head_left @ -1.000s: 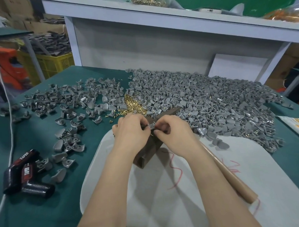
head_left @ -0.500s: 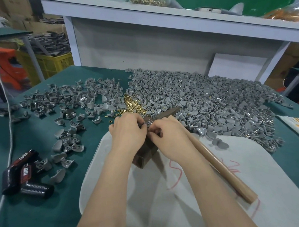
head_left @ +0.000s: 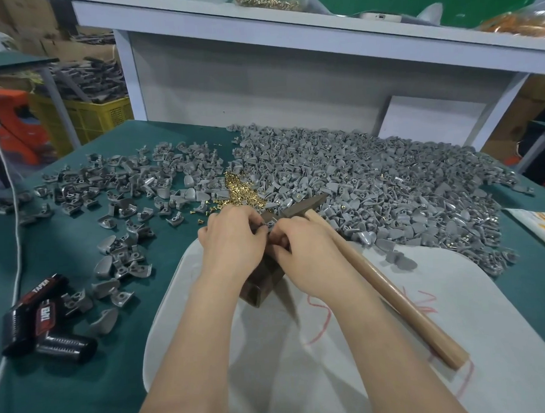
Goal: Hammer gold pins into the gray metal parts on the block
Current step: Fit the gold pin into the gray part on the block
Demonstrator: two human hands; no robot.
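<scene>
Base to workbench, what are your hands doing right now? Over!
Status: left hand and right hand pinching gray part on block. Idle hammer lies beside right hand, not held. Nothing blocking.

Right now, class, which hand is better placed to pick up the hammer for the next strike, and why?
Probably the right hand: the hammer lies just beside it, handle along that forearm. The left hand is across the block; both pinch the gray part.
</scene>
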